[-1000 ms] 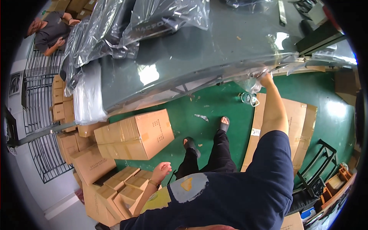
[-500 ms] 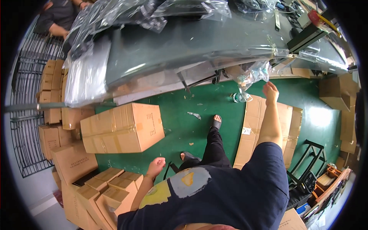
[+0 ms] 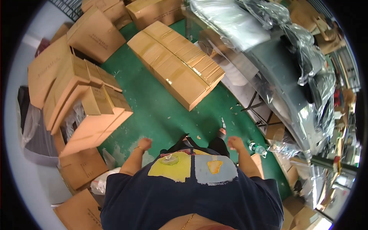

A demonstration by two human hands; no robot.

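Right fingers (image 3: 231, 142) drawn back, bottle (image 3: 257, 148) rightward, apart

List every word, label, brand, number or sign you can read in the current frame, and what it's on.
No text is legible.
Upper-left carton: small dark print, too blurred to read.
Top carton: dark print, too small to read.
Lower-left carton: dark print, too small to read.
Shirt: coloured patches, no readable words.
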